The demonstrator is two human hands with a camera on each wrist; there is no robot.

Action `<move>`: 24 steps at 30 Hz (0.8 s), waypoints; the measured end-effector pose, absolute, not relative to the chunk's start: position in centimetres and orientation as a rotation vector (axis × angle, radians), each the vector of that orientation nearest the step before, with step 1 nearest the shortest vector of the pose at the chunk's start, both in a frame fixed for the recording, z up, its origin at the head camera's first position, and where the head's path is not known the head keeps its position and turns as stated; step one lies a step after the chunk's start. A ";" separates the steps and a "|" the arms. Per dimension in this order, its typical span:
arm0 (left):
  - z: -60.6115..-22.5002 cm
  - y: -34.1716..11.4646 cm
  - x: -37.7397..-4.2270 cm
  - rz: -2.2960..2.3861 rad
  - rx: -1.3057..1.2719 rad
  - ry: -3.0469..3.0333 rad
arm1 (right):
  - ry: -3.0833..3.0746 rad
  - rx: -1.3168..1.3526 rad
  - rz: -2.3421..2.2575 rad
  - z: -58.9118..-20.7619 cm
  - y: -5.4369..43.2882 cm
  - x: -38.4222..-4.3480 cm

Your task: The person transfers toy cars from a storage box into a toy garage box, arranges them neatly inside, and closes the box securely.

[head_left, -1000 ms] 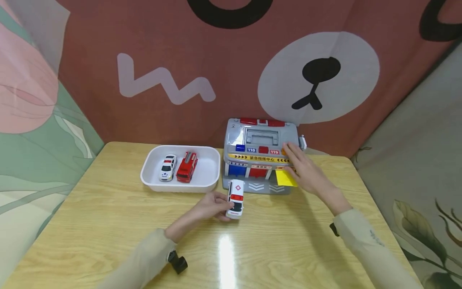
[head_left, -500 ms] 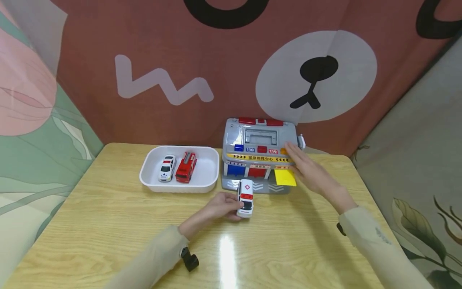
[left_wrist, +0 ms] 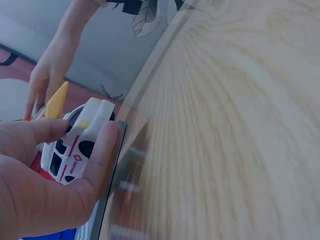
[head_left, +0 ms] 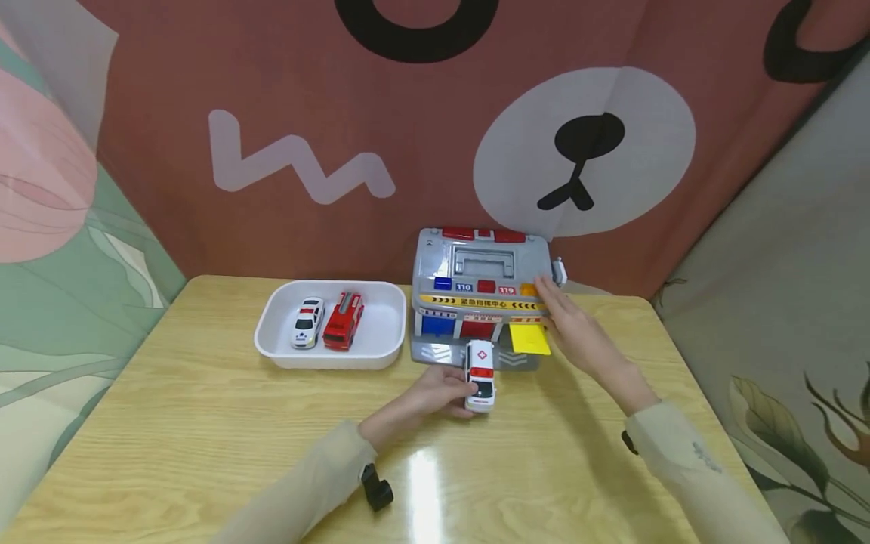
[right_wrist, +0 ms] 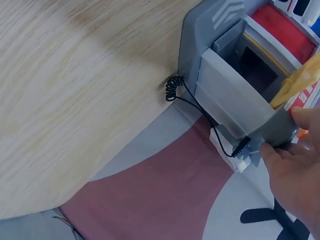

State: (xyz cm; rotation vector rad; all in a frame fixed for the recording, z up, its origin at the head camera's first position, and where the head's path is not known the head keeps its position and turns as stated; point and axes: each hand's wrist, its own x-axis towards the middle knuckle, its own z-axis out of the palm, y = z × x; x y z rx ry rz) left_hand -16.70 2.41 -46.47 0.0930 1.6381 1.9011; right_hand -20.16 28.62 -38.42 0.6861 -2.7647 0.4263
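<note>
My left hand [head_left: 435, 391] holds a white toy ambulance [head_left: 481, 370] with a red light bar, thumb on one side and fingers on the other. The ambulance's rear points at the front of a grey toy rescue station [head_left: 430, 261], over its base. A yellow door [head_left: 530, 339] at the station's right bay stands raised; blue and red doors are down. My right hand [head_left: 583, 340] rests on the roof's right front corner, by the orange button, fingers fairly straight. In the right wrist view the bay behind the yellow door [right_wrist: 300, 80] shows a dark inside.
Left of the station a white tray [head_left: 381, 357] holds a toy police car [head_left: 308, 323] and a red toy fire truck [head_left: 343, 322]. A black coiled cord [right_wrist: 172, 89] hangs at the station's right side. A printed curtain [head_left: 285, 234] stands behind the wooden table [head_left: 204, 423].
My left hand has carried the ambulance rightward along the station's front, from near the blue door to between the red and yellow doors. My right hand has stayed at the roof corner.
</note>
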 end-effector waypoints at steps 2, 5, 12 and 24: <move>-46.5 2.8 -16.7 1.905 0.073 1.646 | -2.765 0.693 0.416 -38.4 28.5 -20.3; -46.6 3.4 -16.7 1.900 0.058 1.655 | -2.766 0.718 0.415 -38.2 28.6 -20.7; -47.1 5.0 -17.0 1.851 0.031 1.685 | -2.805 0.717 0.521 -38.1 29.2 -20.8; -46.7 7.2 -17.4 1.802 0.020 1.709 | -2.844 0.749 0.559 -37.7 30.2 -20.5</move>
